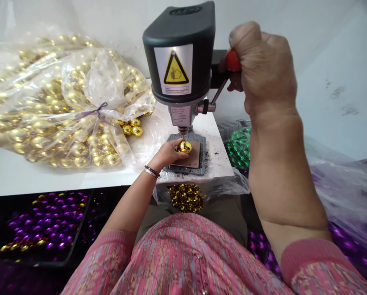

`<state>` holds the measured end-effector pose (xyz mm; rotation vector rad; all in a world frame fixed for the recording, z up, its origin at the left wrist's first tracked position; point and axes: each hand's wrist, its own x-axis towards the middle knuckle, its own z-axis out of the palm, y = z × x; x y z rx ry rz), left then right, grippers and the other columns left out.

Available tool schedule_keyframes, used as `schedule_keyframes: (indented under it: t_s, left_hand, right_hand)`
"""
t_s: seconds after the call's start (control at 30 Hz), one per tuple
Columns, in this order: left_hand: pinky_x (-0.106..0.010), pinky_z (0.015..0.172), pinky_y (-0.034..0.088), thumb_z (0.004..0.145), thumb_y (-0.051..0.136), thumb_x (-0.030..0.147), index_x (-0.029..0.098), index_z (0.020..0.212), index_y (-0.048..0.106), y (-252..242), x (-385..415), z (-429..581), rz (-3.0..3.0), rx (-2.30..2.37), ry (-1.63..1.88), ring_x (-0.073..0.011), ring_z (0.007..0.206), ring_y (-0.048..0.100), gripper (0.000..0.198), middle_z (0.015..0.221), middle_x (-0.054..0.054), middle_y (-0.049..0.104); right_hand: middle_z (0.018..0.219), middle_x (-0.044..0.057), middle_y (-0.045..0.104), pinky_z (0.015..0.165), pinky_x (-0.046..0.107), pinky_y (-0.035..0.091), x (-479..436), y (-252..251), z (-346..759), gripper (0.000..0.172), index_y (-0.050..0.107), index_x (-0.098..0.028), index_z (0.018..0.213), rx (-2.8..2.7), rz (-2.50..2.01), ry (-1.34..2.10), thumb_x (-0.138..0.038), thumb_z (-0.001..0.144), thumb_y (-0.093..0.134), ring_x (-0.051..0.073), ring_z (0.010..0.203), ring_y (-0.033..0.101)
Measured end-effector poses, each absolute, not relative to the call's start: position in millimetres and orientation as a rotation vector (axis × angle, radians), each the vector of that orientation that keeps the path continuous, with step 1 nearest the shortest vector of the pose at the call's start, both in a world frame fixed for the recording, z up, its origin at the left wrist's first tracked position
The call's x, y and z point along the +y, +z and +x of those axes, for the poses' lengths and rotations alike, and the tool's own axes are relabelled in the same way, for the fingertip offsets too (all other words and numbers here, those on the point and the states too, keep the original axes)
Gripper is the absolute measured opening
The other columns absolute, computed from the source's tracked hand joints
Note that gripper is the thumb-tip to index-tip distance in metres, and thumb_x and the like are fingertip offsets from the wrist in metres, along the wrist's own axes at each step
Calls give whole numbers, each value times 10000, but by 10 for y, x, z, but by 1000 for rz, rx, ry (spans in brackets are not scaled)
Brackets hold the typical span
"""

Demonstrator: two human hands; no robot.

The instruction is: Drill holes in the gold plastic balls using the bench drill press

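The front of the drill carries a white sticker with a warning triangle, yellow with a thick black border and a dark outline of a hand inside. Under the triangle, near the sticker's lower edge, runs a boxed strip of tiny print, too small to read. Lower down, on the grey neck below the dark housing, a pale label bears several short lines of print, also too small to make out. On top of the housing sits a dark oval badge with raised marks; its lettering cannot be read with certainty.
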<state>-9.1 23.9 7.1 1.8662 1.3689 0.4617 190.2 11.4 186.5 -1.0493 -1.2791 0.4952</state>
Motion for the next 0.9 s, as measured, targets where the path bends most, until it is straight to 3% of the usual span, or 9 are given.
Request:
schedule_keyframes:
  t_s: [0.17,0.4,0.53,0.6,0.73,0.9]
  left_hand:
    - [-310,912,504,688,794,264,162,1362,618,64,196,-86,1809,1376,509,-209,985,669,704,1140,-61,740]
    - [-284,839,512,691,783,222,176,1235,683,14,195,-95,1799,1236,598,-184,917,668,555,1051,-23,757]
    - [-289,856,513,694,777,211,173,1219,688,-2,190,-92,1785,1233,610,-186,931,673,535,1054,-23,759]
    - [-304,894,513,697,777,217,166,1267,664,-6,189,-90,1759,1247,603,-196,972,676,584,1108,-37,754]
    - [-325,980,492,688,791,239,164,1337,624,-31,198,-99,1756,1260,609,-215,1074,666,675,1216,-58,728]
    - [-353,984,495,697,795,273,180,1367,605,-59,202,-112,1773,1269,593,-231,1077,667,703,1222,-69,725]
  right_hand:
    - [603,-37,473,565,251,309,-392,1681,1834,292,574,-170,649,-1455,-1229,338,-327,880,489,51,574,419]
    - [545,-43,500,508,240,310,-700,1200,1737,246,637,-176,667,-1455,-1257,499,-235,838,471,63,532,434]
    - [482,-49,424,512,242,306,-661,1047,1622,288,571,-178,572,-1382,-1304,257,-244,841,493,60,493,386]
    - [498,-38,483,528,246,337,-638,979,1582,313,584,-179,581,-1364,-1305,109,-294,866,524,67,512,438]
    - [857,33,747,694,265,500,-606,817,1560,267,723,-185,927,-1401,-1225,-68,-290,932,478,113,758,666]
    - [976,44,765,766,288,555,-553,611,1569,299,699,-202,1100,-1416,-1204,-270,-249,959,439,134,817,700]
